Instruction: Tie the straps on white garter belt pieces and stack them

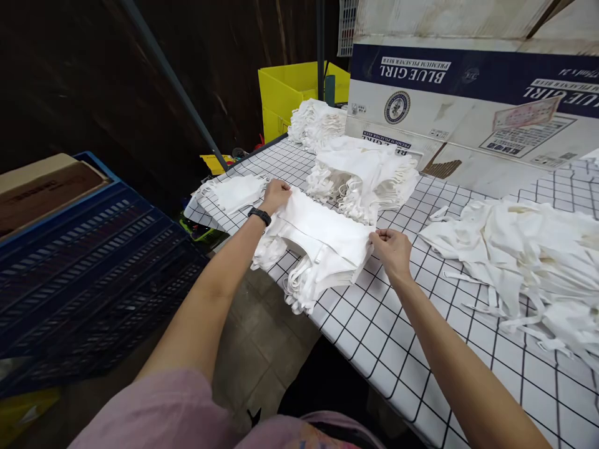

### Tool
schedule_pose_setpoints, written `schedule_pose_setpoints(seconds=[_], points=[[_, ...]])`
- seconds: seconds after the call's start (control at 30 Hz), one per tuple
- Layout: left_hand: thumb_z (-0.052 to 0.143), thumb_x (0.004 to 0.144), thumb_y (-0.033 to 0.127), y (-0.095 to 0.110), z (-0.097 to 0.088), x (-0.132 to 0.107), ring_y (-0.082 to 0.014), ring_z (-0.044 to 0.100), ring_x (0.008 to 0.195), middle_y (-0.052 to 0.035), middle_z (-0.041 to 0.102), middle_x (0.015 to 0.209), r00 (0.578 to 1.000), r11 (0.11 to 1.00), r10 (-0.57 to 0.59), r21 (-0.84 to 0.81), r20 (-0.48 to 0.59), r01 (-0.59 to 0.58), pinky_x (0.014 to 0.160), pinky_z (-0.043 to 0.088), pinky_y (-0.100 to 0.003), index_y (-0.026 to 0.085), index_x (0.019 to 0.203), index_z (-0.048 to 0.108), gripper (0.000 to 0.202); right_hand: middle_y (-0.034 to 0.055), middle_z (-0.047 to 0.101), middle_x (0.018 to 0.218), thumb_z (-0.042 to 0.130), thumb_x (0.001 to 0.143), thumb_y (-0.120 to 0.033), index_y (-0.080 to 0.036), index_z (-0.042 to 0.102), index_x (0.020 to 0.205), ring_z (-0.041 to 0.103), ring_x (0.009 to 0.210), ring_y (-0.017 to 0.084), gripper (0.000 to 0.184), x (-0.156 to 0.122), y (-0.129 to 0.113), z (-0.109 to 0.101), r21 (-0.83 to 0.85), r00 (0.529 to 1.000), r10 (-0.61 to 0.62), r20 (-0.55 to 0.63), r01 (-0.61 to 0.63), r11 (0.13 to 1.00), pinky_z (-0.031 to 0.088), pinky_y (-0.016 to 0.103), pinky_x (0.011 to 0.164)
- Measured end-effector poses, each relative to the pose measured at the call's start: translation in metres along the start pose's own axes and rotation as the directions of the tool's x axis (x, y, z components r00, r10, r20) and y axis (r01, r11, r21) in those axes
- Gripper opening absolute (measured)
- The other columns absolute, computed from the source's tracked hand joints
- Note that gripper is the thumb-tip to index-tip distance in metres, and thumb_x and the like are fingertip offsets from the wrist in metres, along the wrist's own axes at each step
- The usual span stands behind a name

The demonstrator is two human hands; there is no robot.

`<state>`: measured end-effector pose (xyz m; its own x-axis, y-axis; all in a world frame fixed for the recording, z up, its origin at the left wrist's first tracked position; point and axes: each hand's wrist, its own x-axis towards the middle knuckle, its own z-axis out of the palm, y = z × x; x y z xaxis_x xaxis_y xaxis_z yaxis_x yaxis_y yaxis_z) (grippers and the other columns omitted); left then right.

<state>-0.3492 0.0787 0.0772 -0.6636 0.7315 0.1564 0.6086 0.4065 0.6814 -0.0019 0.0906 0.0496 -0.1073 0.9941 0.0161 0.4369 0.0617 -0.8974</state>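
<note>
A white cloth garment piece (327, 226) lies stretched out on top of a neat stack of similar white pieces (344, 277) near the table's front edge. My left hand (278, 194), below a dark wristband, pinches its far left corner. At its right end my right hand (392, 249) pinches the other corner between thumb and fingers. Looped straps bunch along the stack's near side. Just behind stands another stack of white strapped pieces (367, 168), and a flatter bundle (241, 192) lies to the left of my left hand.
A loose white heap (524, 255) covers the right of the grid-patterned table (369, 318). Large cardboard cartons (449, 93) stand behind, beside a yellow bin (285, 90) and another white pile (316, 121). Blue crates (88, 268) stand left; a metal pole (175, 84) slants down near the table.
</note>
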Motion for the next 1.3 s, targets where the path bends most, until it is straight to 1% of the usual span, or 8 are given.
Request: schedule_pose_setpoints(seconds=[0.2,0.6,0.8,0.93,1.03,1.1,1.2,1.3], points=[[0.069,0.070,0.010,-0.003,0.018,0.007,-0.0240,0.068,0.095,-0.0094,0.076,0.090,0.999,0.996,-0.003,0.087,0.037,0.000,0.089,0.052,-0.034,0.016,0.070,0.069,0.006,0.0071,0.073,0.070,0.062,0.072,-0.031,-0.019,0.069,0.072,0.065,0.069,0.024,0.014,0.009,0.007,0.004,-0.014,0.999,-0.002,-0.044,0.001,1.000,0.049,0.037,0.080],[0.069,0.076,0.016,-0.007,0.022,0.012,-0.0238,0.064,0.094,-0.0064,0.073,0.086,0.995,0.981,0.048,0.184,0.091,-0.064,0.090,0.051,-0.036,0.019,0.074,0.068,0.004,0.0048,0.068,0.066,0.063,0.077,-0.034,-0.020,0.067,0.075,0.063,0.070,0.024,0.015,0.013,0.018,0.010,-0.117,0.997,-0.049,-0.067,0.041,0.992,0.047,0.038,0.084],[0.069,0.084,0.028,-0.013,0.010,0.004,-0.0252,0.064,0.100,-0.0063,0.070,0.092,0.987,0.968,0.106,0.213,0.121,-0.130,0.096,0.048,-0.037,0.019,0.102,0.069,0.020,0.0041,0.070,0.075,0.061,0.088,-0.047,-0.019,0.068,0.100,0.064,0.073,0.022,0.032,0.002,0.018,0.002,-0.114,0.998,-0.052,-0.021,0.049,0.992,0.048,0.038,0.083],[0.063,0.088,0.024,-0.010,-0.002,-0.013,-0.0260,0.065,0.103,-0.0103,0.072,0.107,0.964,0.935,0.246,0.237,0.104,-0.264,0.098,0.049,-0.040,0.015,0.113,0.068,0.027,0.0077,0.072,0.095,0.061,0.088,-0.051,-0.019,0.065,0.115,0.063,0.078,0.021,0.042,-0.022,0.014,-0.012,-0.115,0.995,-0.095,0.004,0.095,0.989,0.050,0.037,0.080],[0.059,0.090,0.018,0.004,-0.011,-0.046,-0.0259,0.065,0.107,-0.0107,0.073,0.110,0.925,0.903,0.379,0.217,0.010,-0.372,0.102,0.048,-0.041,0.015,0.106,0.069,0.020,0.0079,0.073,0.100,0.061,0.088,-0.051,-0.020,0.066,0.115,0.064,0.080,0.022,0.042,-0.050,0.015,-0.027,-0.135,0.986,-0.133,0.102,0.147,0.980,0.052,0.037,0.078],[0.056,0.092,0.016,0.019,-0.014,-0.081,-0.0248,0.066,0.105,-0.0087,0.075,0.107,0.877,0.868,0.478,0.175,-0.047,-0.464,0.105,0.047,-0.043,0.017,0.099,0.070,0.016,0.0073,0.074,0.100,0.060,0.087,-0.054,-0.022,0.069,0.111,0.065,0.077,0.022,0.040,-0.068,0.022,-0.039,-0.163,0.975,-0.131,0.178,0.160,0.974,0.052,0.037,0.076],[0.054,0.098,0.021,0.047,-0.001,-0.143,-0.0229,0.066,0.104,-0.0073,0.075,0.102,0.756,0.756,0.654,-0.014,-0.003,-0.654,0.100,0.051,-0.041,0.019,0.095,0.070,0.016,0.0067,0.075,0.095,0.061,0.087,-0.058,-0.024,0.072,0.105,0.068,0.074,0.022,0.041,-0.092,0.044,-0.056,-0.212,0.962,-0.078,0.261,0.136,0.968,0.053,0.036,0.068],[0.058,0.100,0.024,0.076,0.025,-0.205,-0.0223,0.066,0.104,-0.0070,0.076,0.099,0.608,0.604,0.792,-0.228,0.056,-0.764,0.097,0.053,-0.040,0.020,0.094,0.070,0.015,0.0067,0.076,0.091,0.061,0.086,-0.055,-0.022,0.074,0.098,0.070,0.073,0.023,0.037,-0.117,0.064,-0.074,-0.188,0.956,-0.071,0.286,0.129,0.974,0.054,0.036,0.069]])
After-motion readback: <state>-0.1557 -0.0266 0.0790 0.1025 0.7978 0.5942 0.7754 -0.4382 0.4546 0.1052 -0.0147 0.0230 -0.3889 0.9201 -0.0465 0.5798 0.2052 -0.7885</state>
